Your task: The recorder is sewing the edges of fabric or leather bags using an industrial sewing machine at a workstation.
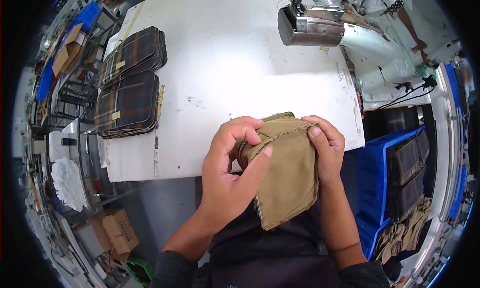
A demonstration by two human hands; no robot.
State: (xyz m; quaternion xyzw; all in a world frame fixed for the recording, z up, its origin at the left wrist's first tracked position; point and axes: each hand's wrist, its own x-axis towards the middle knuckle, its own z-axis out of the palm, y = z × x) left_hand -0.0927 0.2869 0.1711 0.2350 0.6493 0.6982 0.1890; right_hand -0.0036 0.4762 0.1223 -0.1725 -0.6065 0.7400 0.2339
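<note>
Between my hands is a tan fabric pouch [290,173] with frayed raw seams and a metal zipper [243,150] along its left side. My left hand [232,163] grips the upper left part, thumb on top and fingers curled around the zipper edge. At the upper right corner my right hand [327,148] pinches the frayed seam between thumb and fingers. The pouch hangs over the table's front edge, above my lap. Its underside is hidden.
Two stacks of dark plaid fabric pieces [127,105] lie on the left of the white table [215,68]. A sewing machine arm [320,30] reaches in from the upper right. At the right, a blue bin [372,173] holds plaid and tan pieces. Cardboard boxes [119,230] stand lower left.
</note>
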